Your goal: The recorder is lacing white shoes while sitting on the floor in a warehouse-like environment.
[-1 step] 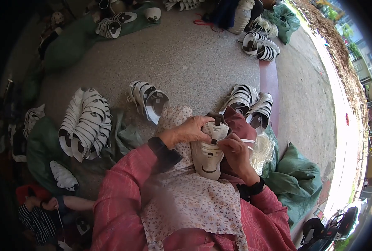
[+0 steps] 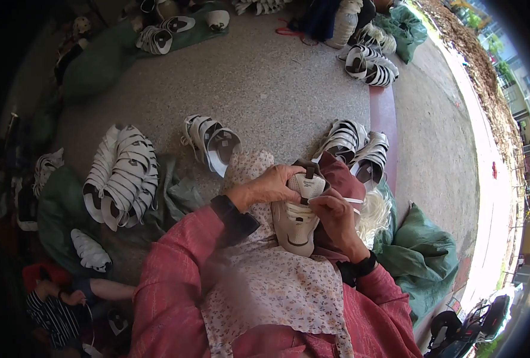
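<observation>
Across my lap lies a cream shoe upper [image 2: 293, 230], its toe toward me and its tongue [image 2: 310, 186] standing up at the far end. My left hand [image 2: 272, 186] grips the upper by the tongue, thumb near the dark loop at its middle. At the upper's right edge, my right hand [image 2: 334, 216] is closed in a pinch. A white shoelace [image 2: 354, 201] comes out beside these fingers; its tip is hidden. A maroon cloth and a bundle of loose pale laces [image 2: 374, 213] lie just right of my right hand.
Stacks of nested white uppers stand on the floor at left [image 2: 121, 176], ahead [image 2: 214, 143] and right [image 2: 369, 158]. A green sack [image 2: 423, 256] slumps at my right. A person in a striped shirt [image 2: 53, 316] sits at lower left. More uppers and sacks lie at the far side.
</observation>
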The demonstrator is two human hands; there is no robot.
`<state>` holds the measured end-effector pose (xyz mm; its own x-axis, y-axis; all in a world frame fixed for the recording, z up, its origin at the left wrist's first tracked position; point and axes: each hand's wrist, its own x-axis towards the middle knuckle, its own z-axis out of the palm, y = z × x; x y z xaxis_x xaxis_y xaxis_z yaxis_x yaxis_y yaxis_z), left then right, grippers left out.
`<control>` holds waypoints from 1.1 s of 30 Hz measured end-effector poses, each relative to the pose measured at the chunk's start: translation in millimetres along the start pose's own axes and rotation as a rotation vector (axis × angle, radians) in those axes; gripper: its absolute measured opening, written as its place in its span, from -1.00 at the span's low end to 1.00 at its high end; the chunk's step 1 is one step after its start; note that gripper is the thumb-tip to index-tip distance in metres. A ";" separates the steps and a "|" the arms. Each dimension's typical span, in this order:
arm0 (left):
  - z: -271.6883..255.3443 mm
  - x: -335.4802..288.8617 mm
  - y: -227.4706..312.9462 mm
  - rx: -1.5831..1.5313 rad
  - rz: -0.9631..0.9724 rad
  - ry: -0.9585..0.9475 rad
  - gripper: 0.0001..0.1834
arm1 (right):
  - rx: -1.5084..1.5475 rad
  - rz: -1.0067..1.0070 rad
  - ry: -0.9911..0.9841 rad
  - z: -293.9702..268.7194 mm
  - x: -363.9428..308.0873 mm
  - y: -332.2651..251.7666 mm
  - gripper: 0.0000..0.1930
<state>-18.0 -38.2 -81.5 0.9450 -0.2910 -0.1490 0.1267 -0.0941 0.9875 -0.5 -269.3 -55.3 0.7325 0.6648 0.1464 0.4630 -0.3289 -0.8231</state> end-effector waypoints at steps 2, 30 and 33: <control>1.2 2.2 2.8 -0.001 0.003 -0.014 -0.47 | -0.024 -0.023 0.013 3.7 1.3 4.8 -0.86; -2.8 -11.5 3.3 0.219 0.114 0.051 -0.21 | 0.472 0.376 -0.070 -4.6 14.3 -8.9 -0.88; 8.2 -20.2 7.3 0.090 0.256 0.187 -0.19 | 0.379 0.405 -0.025 -5.5 12.0 -10.0 -0.93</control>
<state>-38.6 -40.9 -71.7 0.9828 -0.1372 0.1234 -0.1410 -0.1264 0.9819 6.4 -261.8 -42.4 0.8008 0.5522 -0.2319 -0.0683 -0.3004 -0.9514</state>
